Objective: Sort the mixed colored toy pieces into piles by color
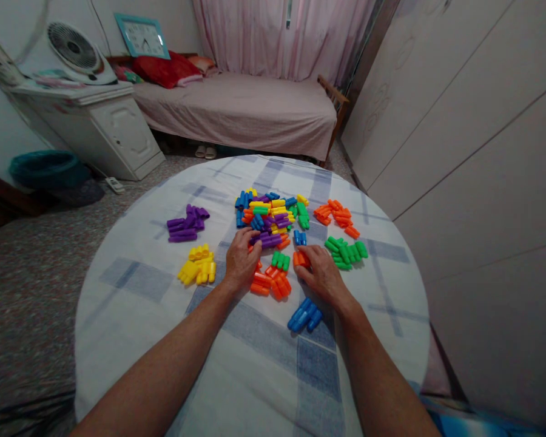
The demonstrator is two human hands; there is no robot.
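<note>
My left hand (242, 260) is at the near left edge of a mixed pile of plastic building blocks (260, 210), its thumb and fingers closed around the end of a purple block (269, 241). With fingers bent, my right hand (322, 273) grips an orange block (301, 259). Between the hands lie a green block (281, 261) and a group of orange blocks (273, 282). A small blue block (299, 237) rests just beyond my right fingertips. Blue blocks (305, 315) lie beside my right wrist.
Sorted by colour on the round table (136, 340) are purple (187, 223), yellow (199, 266), orange (337, 216) and green blocks (346, 252). Past the table stand a bed (246, 109), a cabinet with a fan (75, 48), and a bin (50, 170). A wardrobe (464, 152) lines the right.
</note>
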